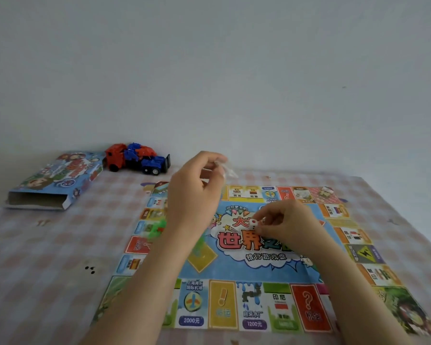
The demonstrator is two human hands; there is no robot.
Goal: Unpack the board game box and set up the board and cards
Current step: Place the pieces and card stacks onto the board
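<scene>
Over the board (259, 272), flat on the surface (60, 245), our right hand (288, 225) pinches the die (253, 224) in its fingers while our left hand (192, 192) pinches a small clear bag (225, 168) higher up, so we should set the die down gently near the centre, lest it roll off.

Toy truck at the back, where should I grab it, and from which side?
Probably best to take the toy truck by its middle, from above, thumb on the near side, fingers on the far side. It stands on its wheels side-on to you, so its long sides suit the grip. The game box crowds its red cab end.
</scene>
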